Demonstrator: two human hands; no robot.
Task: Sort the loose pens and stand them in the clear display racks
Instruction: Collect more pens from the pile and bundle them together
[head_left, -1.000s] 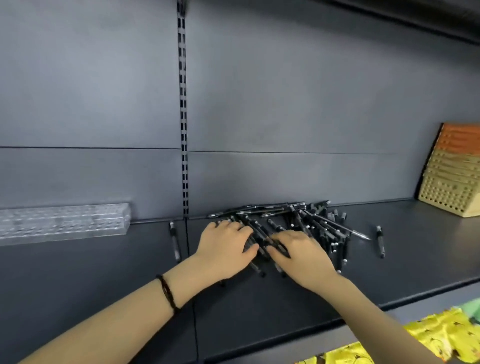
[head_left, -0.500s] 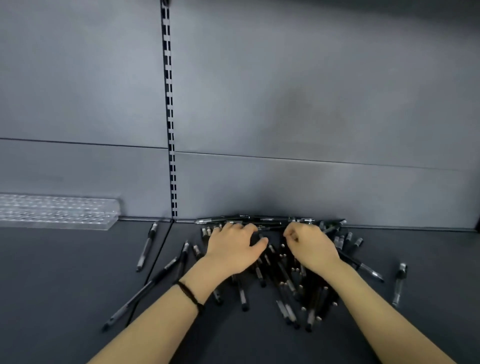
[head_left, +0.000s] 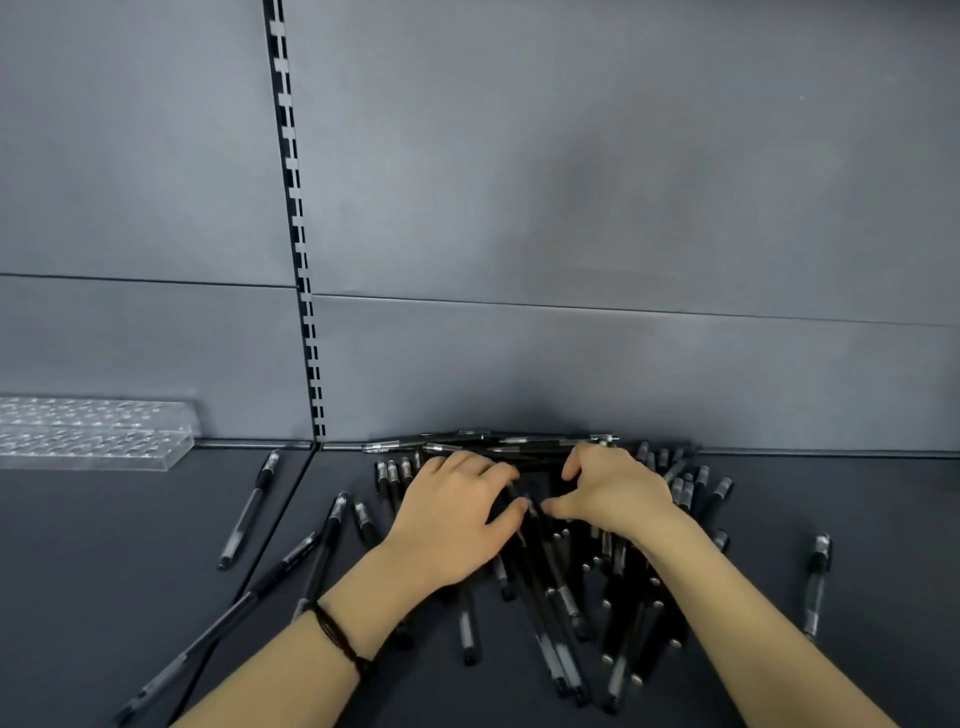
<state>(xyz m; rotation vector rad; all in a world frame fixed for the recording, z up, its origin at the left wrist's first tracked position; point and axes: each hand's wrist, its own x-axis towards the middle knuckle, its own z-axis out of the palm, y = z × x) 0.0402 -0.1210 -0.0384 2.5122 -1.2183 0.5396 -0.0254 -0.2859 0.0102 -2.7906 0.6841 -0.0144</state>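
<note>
Grey metal panels make the back wall (head_left: 571, 208), flat and smooth. A thin strip (head_left: 296, 208) full of little square holes runs up it at eleven o'clock. Below is a dark, smooth shelf (head_left: 104, 571).

In the middle of the shelf, close to the wall, sits a messy pile of pens (head_left: 571, 597). They are long, thin sticks, black with see-through parts and small silver tips, and they point every which way.

Both hands lie on top of the pile. The left hand (head_left: 452, 514) has its fingers bent down over the pens. The right hand (head_left: 618, 491) is curled like a claw, and its thumb reaches toward the left thumb. I cannot tell if either hand grips a pen. A black string bracelet (head_left: 337, 636) goes round the left wrist.

The clear racks (head_left: 88, 434) (two long plastic blocks dotted with round holes) lie flat at nine o'clock, against the wall and well apart from the pile.

One pen (head_left: 818, 587) lies alone at four o'clock. Another pen (head_left: 249, 512) lies at eight o'clock, between the racks and the pile.
</note>
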